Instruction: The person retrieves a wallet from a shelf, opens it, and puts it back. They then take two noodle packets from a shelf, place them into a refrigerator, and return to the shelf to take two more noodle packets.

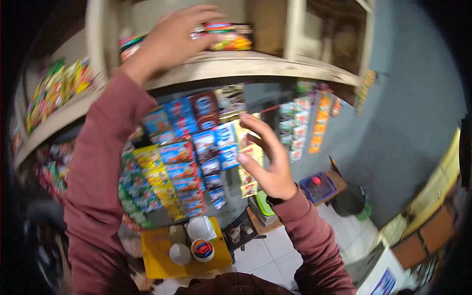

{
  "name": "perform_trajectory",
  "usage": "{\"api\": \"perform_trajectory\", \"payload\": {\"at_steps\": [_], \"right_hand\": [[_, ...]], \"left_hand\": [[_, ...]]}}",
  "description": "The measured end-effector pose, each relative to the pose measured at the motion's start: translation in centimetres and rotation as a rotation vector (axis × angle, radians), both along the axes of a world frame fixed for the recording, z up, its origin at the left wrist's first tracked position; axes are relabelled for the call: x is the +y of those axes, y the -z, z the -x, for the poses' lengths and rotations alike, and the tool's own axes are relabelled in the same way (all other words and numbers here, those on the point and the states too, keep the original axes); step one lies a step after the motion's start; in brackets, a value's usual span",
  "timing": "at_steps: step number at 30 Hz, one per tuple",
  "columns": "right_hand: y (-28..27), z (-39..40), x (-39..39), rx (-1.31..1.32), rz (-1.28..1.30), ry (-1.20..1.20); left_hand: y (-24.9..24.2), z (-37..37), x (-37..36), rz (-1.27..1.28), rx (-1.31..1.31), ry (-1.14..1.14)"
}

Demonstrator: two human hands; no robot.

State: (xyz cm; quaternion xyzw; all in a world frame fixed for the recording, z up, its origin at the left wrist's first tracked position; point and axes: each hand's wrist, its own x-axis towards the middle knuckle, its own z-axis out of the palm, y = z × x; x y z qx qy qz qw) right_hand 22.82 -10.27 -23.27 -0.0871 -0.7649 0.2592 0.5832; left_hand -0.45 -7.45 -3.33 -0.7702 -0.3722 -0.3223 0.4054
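My left hand (179, 39) is raised to the wooden shelf (255, 65), its fingers spread over colourful packets (231, 37) that stand there. Whether the fingertips grip a packet is blurred. Lower and to the right, my right hand (268, 160) is held up with its fingers apart and curved, nothing between them. Behind it hang strips of sachets: a pale yellow strip (248, 177) beside the fingers, and blue and white ones (226, 145) just left of them.
More packets (59, 91) fill the shelf's left part. Orange sachets (320, 123) hang at the right. Below are a yellow table (157, 253) with white containers (200, 228), a blue basket (318, 188) and a dark bucket (348, 201). A grey wall (408, 98) stands at the right.
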Motion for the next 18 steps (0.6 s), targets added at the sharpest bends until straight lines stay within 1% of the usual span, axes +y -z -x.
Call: {"api": "perform_trajectory", "payload": {"at_steps": [1,2,3,4,5,7,8,9,11,12,14,15,18], "right_hand": [[0.2,1.0,-0.5,0.008,0.063,-0.07],[0.7,2.0,-0.4,-0.003,0.098,-0.127],[1.0,3.4,-0.6,0.002,0.116,-0.197],[1.6,5.0,-1.0,-0.001,0.144,-0.285],[2.4,6.7,-1.8,-0.015,0.157,-0.357],[4.6,10.8,-3.3,-0.064,0.175,-0.488],[6.1,12.8,-4.7,-0.097,0.189,-0.535],[7.9,14.7,-6.4,-0.135,0.25,-0.611],[11.1,19.2,-10.3,-0.235,0.366,-0.737],[12.5,21.3,-12.7,-0.333,0.516,-0.772],[15.6,25.1,-18.3,-0.451,0.487,-1.0],[16.7,26.3,-21.5,-0.562,0.484,-1.111],[20.5,29.5,-30.1,-0.808,0.46,-1.362]], "left_hand": [[2.1,0.7,-2.4,-0.013,-0.063,0.04],[4.4,1.4,-5.6,-0.087,-0.042,-0.004],[6.6,1.9,-9.6,-0.04,-0.101,0.012],[9.5,3.1,-12.3,-0.044,-0.156,-0.026],[12.4,4.8,-15.5,0.018,-0.214,-0.032],[19.5,6.9,-22.1,0.178,-0.383,-0.209],[23.1,8.2,-24.9,0.207,-0.539,-0.127],[26.6,8.6,-28.3,0.297,-0.684,-0.192],[33.3,9.5,-35.0,0.305,-0.909,-0.292],[36.0,9.0,-38.6,0.266,-0.996,-0.406],[39.8,7.3,-45.9,0.212,-1.224,-0.432],[40.8,6.3,-49.4,0.145,-1.303,-0.479],[44.2,3.3,-57.7,-0.032,-1.494,-0.716]]}}
